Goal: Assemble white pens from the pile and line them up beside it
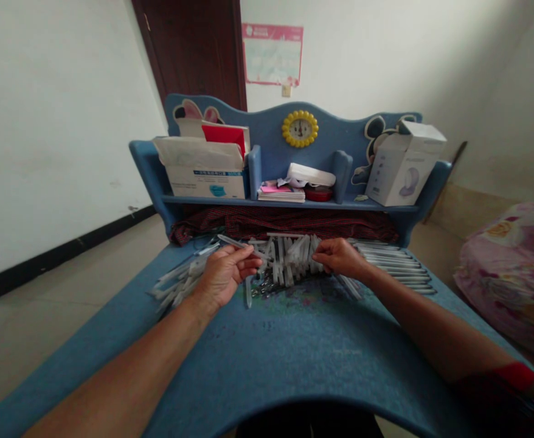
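Note:
My left hand (pixel 230 267) is closed, pinching a slim translucent pen barrel (pixel 232 241) between thumb and fingers. Over the right side of a heap of whitish translucent pen parts (pixel 289 255), my right hand (pixel 340 255) has its fingertips pressed together; what they hold, if anything, is hidden. A loose pile of pen barrels (pixel 180 283) lies beside my left wrist. Beyond my right hand, several pens (pixel 399 267) lie side by side in a row. One single clear tube (pixel 248 292) rests on the desk, and small dark pieces (pixel 271 289) are scattered below the heap.
The blue desk (pixel 294 353) has a raised back shelf (pixel 230 200) carrying a mask box (pixel 207 176), stacked papers (pixel 280 193), a white box (pixel 401 167) and a yellow-rimmed clock (pixel 300 129). Dark checked cloth (pixel 267 220) lies under the shelf. Flowered bedding (pixel 513 261) is at right.

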Available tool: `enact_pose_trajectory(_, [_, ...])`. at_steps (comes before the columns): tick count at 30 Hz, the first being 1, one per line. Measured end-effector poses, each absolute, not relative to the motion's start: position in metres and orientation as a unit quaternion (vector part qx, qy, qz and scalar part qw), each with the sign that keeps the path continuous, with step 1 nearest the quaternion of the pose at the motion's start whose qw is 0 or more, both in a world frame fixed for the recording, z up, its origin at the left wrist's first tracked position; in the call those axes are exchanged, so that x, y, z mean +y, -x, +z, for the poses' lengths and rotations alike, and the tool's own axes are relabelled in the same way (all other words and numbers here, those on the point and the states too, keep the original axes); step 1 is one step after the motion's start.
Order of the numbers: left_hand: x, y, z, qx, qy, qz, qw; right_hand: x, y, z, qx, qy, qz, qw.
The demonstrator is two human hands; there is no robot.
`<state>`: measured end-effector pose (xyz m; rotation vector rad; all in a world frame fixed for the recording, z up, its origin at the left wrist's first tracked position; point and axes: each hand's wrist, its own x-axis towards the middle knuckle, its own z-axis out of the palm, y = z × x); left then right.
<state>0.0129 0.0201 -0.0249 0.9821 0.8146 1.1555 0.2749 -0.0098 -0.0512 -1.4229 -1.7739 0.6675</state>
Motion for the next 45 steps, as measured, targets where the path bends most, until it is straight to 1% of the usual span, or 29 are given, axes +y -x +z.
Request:
enact_pose_trajectory(18, [0.023, -0.01, -0.027, 0.364, -0.432, 0.504, 0.653, -0.008, -0.27, -0.067, -0.732, 0.544, 0.21, 0.352])
enact_pose_trajectory(30, [0.022, -0.008, -0.028, 0.342, -0.446, 0.505, 0.655, -0.009, -0.265, -0.07, -0.746, 0.54, 0.17, 0.35])
enact_pose_trajectory(45, [0.021, -0.008, -0.027, 0.358, -0.441, 0.505, 0.65, -0.011, -0.262, -0.075, -0.749, 0.544, 0.151, 0.347])
